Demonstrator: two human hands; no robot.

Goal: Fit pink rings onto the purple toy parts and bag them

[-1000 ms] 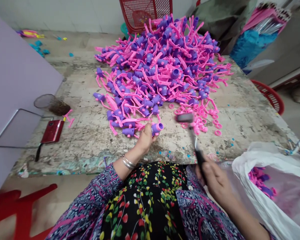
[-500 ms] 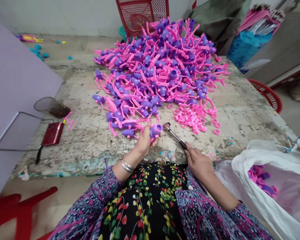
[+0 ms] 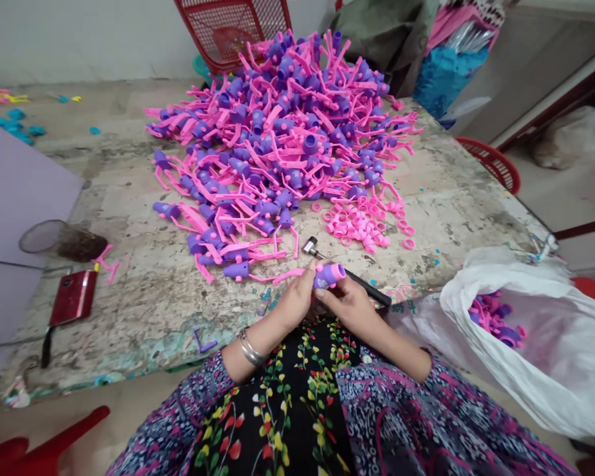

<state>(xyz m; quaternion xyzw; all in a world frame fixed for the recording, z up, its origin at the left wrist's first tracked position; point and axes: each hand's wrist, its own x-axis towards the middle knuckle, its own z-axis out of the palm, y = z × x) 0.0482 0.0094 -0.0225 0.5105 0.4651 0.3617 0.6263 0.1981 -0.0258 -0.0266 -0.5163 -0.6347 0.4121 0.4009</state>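
Note:
Both hands meet at the near edge of the worn table (image 3: pixel 143 311) around one purple tube piece with a pink ring (image 3: pixel 328 275). My left hand (image 3: pixel 291 302) pinches its left end. My right hand (image 3: pixel 350 302) closes round it from below. A small hammer (image 3: pixel 337 270) with a black handle lies on the table just behind my hands, not held. A large heap of pink and purple plastic parts (image 3: pixel 282 139) covers the table's middle. A cluster of loose pink rings (image 3: pixel 361 223) lies in front of the heap.
A white plastic bag (image 3: pixel 520 350) with finished pink and purple pieces sits at the right. A red phone (image 3: pixel 73 297) and a mesh strainer (image 3: pixel 62 239) lie at the left. Red baskets stand at the back (image 3: pixel 228 30) and right (image 3: pixel 490 162).
My right hand swung the hammer down by the piece, laid it on the table and let go. It now grips the purple piece together with my left hand. The view shifted right.

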